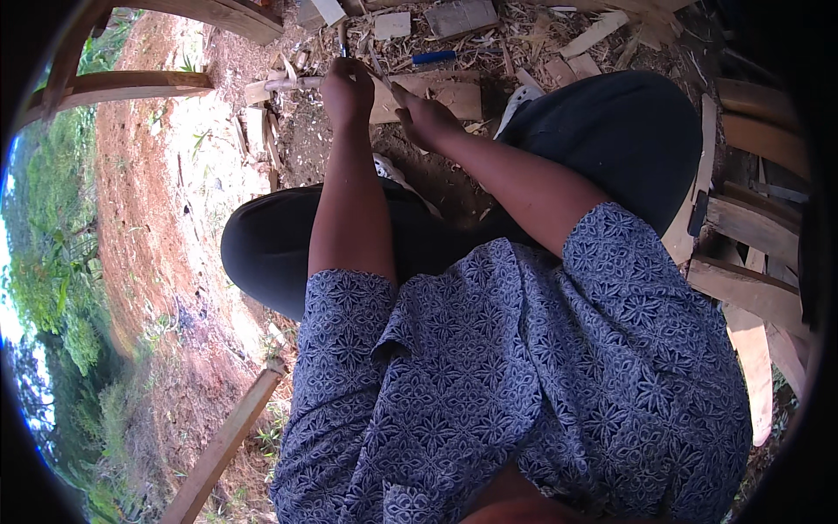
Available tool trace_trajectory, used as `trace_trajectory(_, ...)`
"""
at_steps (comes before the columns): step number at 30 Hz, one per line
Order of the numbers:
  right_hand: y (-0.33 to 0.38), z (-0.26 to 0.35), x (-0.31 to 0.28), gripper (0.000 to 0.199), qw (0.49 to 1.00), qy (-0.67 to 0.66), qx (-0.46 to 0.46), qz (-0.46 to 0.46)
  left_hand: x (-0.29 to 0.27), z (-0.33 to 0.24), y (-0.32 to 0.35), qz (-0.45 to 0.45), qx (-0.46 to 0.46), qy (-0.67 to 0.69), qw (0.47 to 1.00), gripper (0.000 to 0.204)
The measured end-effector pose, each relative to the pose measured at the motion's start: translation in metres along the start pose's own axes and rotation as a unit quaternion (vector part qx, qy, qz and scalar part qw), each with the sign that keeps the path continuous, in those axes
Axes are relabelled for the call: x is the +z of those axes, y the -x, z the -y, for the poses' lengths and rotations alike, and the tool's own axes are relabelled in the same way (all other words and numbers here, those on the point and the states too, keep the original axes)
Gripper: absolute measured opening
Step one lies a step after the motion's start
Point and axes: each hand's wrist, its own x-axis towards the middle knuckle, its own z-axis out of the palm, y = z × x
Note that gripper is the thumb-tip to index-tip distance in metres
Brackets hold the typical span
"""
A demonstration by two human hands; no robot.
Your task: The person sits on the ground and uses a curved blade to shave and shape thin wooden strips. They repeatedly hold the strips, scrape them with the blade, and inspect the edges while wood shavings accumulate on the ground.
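I am seated, looking down past my blue patterned shirt and dark trousers. My left hand (346, 90) is closed around a pale wooden stick (284, 85) that juts out to the left. My right hand (425, 116) grips a thin tool (377, 68) whose tip points up toward the left hand. Under both hands lies a flat tan wooden board (454, 96) on the ground. The part of the stick inside my left fist is hidden.
Wood offcuts and shavings (559, 39) litter the ground ahead, with a blue-handled tool (434, 58) among them. Planks (751, 288) are stacked at the right. Beams (131, 86) lie at the upper left, one plank (223, 445) at the lower left. Red earth and greenery fill the left.
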Motion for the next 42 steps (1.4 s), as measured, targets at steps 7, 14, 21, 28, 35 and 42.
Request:
trace_trajectory(7,0.002,-0.002,0.006,0.058,1.0,-0.002,0.018,0.003,-0.001,-0.004,0.005,0.004,-0.027,-0.025,0.999,0.011)
trace_trajectory(14,-0.005,-0.002,0.005,0.056,0.999,-0.011,0.025,-0.043,0.008,0.011,0.001,-0.016,-0.003,-0.013,1.0,0.013)
trace_trajectory(21,0.003,0.008,-0.003,0.056,0.999,-0.006,0.029,-0.017,0.013,0.016,0.003,-0.043,-0.011,-0.006,0.999,0.014)
trace_trajectory(28,-0.006,-0.011,-0.004,0.053,0.996,0.002,0.08,-0.028,0.011,0.009,-0.001,-0.034,-0.007,-0.02,0.999,0.013)
trace_trajectory(35,-0.017,-0.019,-0.011,0.057,0.982,-0.076,0.044,-0.168,0.009,0.004,0.003,-0.029,-0.012,-0.012,0.999,0.012)
trace_trajectory(42,-0.004,0.002,-0.004,0.057,0.996,-0.05,0.023,-0.064,0.011,0.01,0.001,-0.018,-0.011,0.004,1.0,0.013)
